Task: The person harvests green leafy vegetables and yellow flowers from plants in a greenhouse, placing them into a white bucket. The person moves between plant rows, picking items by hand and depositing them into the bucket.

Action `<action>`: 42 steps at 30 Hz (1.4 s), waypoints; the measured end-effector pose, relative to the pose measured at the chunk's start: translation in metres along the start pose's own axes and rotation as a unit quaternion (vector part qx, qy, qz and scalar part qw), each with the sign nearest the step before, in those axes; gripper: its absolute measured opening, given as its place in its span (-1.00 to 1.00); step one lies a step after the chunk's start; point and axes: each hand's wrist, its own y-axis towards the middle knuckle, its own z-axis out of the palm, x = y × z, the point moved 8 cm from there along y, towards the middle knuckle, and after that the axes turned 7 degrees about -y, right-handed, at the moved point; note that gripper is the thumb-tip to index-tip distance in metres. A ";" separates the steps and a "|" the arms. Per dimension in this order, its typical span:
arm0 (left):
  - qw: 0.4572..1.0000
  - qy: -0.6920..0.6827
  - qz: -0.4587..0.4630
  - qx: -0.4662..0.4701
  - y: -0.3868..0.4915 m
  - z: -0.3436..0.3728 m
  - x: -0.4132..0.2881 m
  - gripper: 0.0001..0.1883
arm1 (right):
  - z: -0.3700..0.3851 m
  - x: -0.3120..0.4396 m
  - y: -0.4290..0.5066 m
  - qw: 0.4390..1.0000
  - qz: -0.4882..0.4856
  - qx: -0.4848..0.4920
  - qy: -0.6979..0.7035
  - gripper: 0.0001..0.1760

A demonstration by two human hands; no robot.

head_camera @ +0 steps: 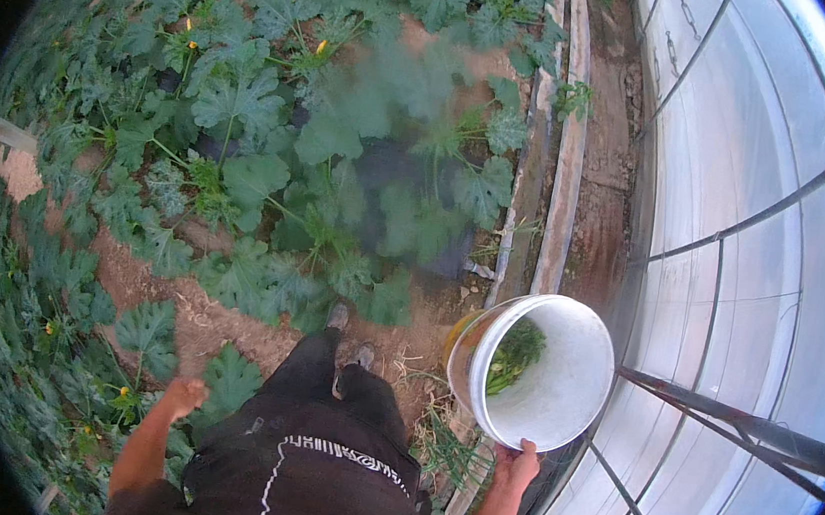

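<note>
My right hand (517, 465) grips the near rim of a plastic bucket (573, 365), with the thumb over the edge. The bucket is white inside, has some yellow on its outer wall and tilts so its mouth faces me. Green leafy cuttings or vegetables (515, 355) lie at its bottom; their exact kind is hard to tell. On the other side, my left hand (185, 396) hangs beside broad squash leaves (230, 381). Its fingers are curled, slightly blurred, and nothing shows in them.
Squash plants (239, 111) with yellow flowers (321, 46) spread ahead and left. Bare soil (203, 311) runs between rows. Pale edging strips (564, 160) line the right, beside a plastic greenhouse wall (728, 193) with metal bars (764, 426). Narrow-leaved green plants (449, 446) grow below the bucket.
</note>
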 end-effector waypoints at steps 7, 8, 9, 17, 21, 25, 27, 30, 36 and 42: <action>0.978 -0.136 0.148 -0.048 0.077 -0.022 -0.156 -0.79 | -0.004 0.047 -0.011 0.999 0.008 -0.050 -0.014 -0.50; 0.983 -0.113 0.138 -0.045 0.078 -0.020 -0.171 -0.77 | -0.002 0.049 -0.007 0.999 0.003 -0.043 0.005 -0.50; 0.986 -0.091 0.130 -0.043 0.078 -0.019 -0.184 -0.76 | -0.002 0.052 -0.002 0.998 -0.001 -0.052 -0.021 -0.50; 0.992 -0.081 0.086 -0.049 0.067 0.033 -0.235 -0.78 | 0.036 0.056 0.088 0.998 0.020 -0.049 -0.027 -0.60; 0.997 -0.014 0.034 -0.069 0.048 0.062 -0.241 -0.78 | 0.046 0.066 0.139 0.992 0.035 -0.059 -0.102 -0.57; 0.999 -0.008 0.005 -0.053 0.048 0.100 -0.259 -0.71 | 0.058 0.090 0.177 0.995 0.018 -0.022 -0.098 -0.69; 0.998 -0.034 0.014 -0.041 0.045 0.122 -0.273 -0.68 | 0.058 0.105 0.194 0.992 0.013 -0.039 -0.121 -0.73; 0.999 -0.006 0.002 -0.042 0.047 0.151 -0.295 -0.66 | 0.066 0.128 0.219 0.991 0.001 -0.029 -0.128 -0.75; 0.998 0.034 0.040 -0.018 0.088 0.188 -0.349 -0.66 | 0.091 0.176 0.248 0.998 -0.018 -0.037 -0.056 -0.74; 0.997 0.048 0.060 0.008 0.184 0.232 -0.420 -0.67 | 0.127 0.227 0.298 0.995 -0.058 -0.059 -0.056 -0.68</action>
